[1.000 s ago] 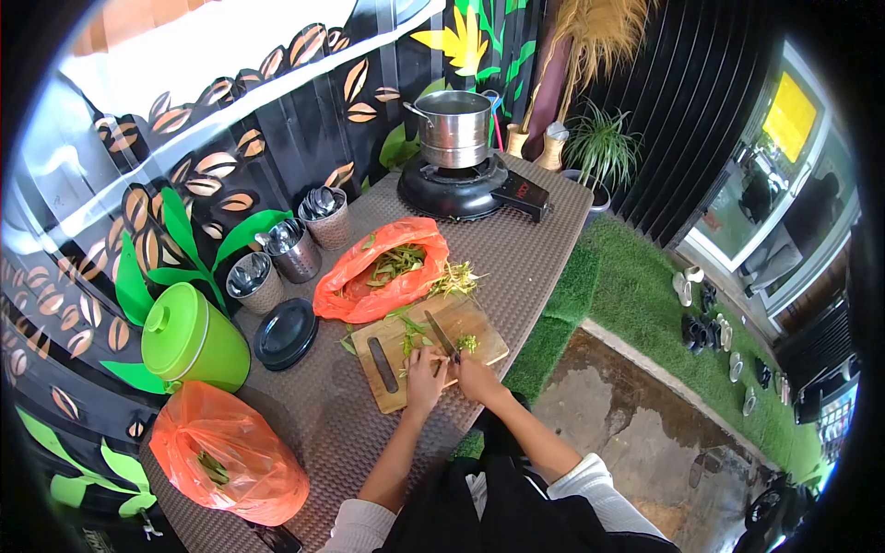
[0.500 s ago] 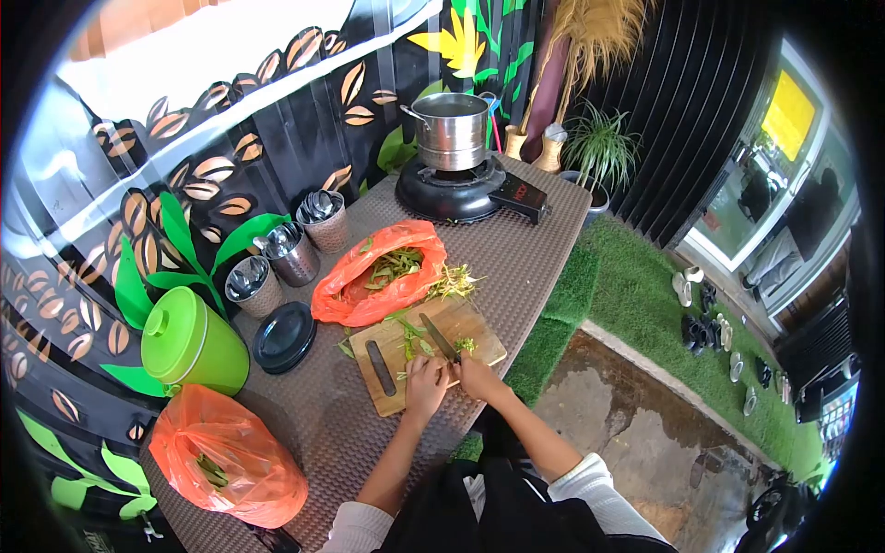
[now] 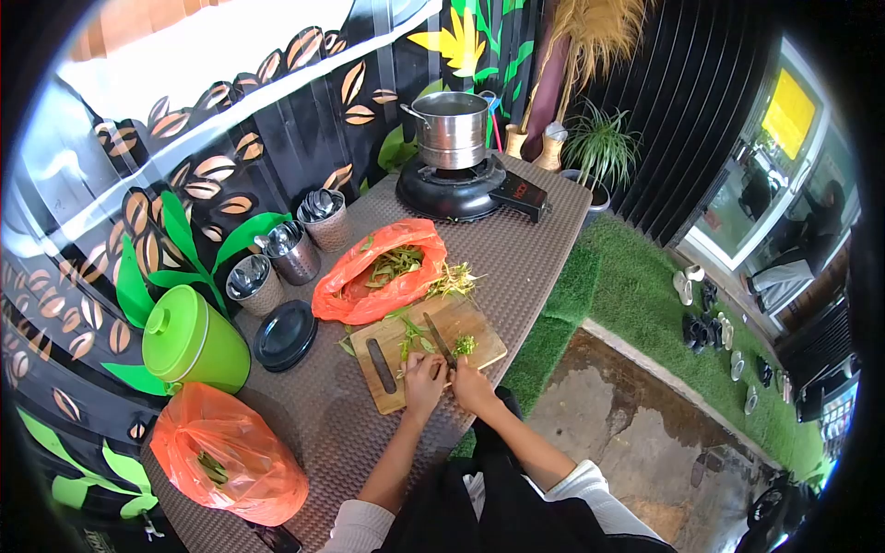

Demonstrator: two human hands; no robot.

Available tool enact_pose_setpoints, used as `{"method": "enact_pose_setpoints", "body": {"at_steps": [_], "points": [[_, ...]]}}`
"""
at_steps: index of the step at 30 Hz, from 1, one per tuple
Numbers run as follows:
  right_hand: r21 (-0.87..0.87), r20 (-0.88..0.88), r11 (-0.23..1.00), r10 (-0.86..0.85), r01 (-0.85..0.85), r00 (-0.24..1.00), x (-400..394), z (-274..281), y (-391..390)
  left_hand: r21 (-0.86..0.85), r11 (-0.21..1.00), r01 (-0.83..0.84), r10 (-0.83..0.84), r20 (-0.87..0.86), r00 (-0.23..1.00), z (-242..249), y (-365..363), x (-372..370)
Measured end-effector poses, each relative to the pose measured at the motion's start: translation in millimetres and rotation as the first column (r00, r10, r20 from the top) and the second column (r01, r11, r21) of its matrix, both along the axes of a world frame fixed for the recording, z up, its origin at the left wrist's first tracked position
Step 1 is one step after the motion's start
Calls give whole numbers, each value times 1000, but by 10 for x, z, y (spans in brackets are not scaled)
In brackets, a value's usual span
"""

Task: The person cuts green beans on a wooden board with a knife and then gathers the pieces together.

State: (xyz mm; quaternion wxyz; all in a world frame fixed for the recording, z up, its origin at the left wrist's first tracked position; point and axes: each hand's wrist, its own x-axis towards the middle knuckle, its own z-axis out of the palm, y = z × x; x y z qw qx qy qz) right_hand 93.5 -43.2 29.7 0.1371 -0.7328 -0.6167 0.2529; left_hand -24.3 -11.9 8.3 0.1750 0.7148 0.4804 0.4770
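Observation:
A wooden cutting board [image 3: 392, 399] lies on the brown textured table. My right hand [image 3: 473, 389] is wrapped round the handle of a knife [image 3: 437, 334], its blade pointing away over the board. Close beside it, my left hand [image 3: 425, 382] has its fingers bent together at the blade's near end; what they pinch is too small to make out. Green leaves [image 3: 407, 334] lie on the board left of the blade, and a small heap of chopped greens [image 3: 465, 345] sits to its right. Behind the board stands an open orange bag [image 3: 336, 300] of leafy greens, with pale stems [image 3: 454, 280] beside it.
A steel pot [image 3: 452, 138] stands on a black portable stove [image 3: 449, 196] at the back. Along the wall are cutlery cups [image 3: 293, 255], black plates [image 3: 285, 336] and a green lidded container [image 3: 198, 343]. A closed orange bag [image 3: 240, 461] sits front left. A person [image 3: 802, 249] is near the glass door.
My right hand has shifted slightly toward me and the knife lies at a slightly steeper angle. Near the door, the person has moved.

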Motion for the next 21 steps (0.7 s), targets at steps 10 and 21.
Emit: {"method": "enact_pose_setpoints", "body": {"at_steps": [10, 21], "points": [[-77, 7, 993, -84, 84, 996, -140, 87, -80, -7, 1000, 1, -1, -7, 1000, -28, 1, -25], [-116, 12, 989, -95, 95, 995, -250, 229, -173, -50, 999, -12, 12, 4, 1000, -20, 35, -43]]}}
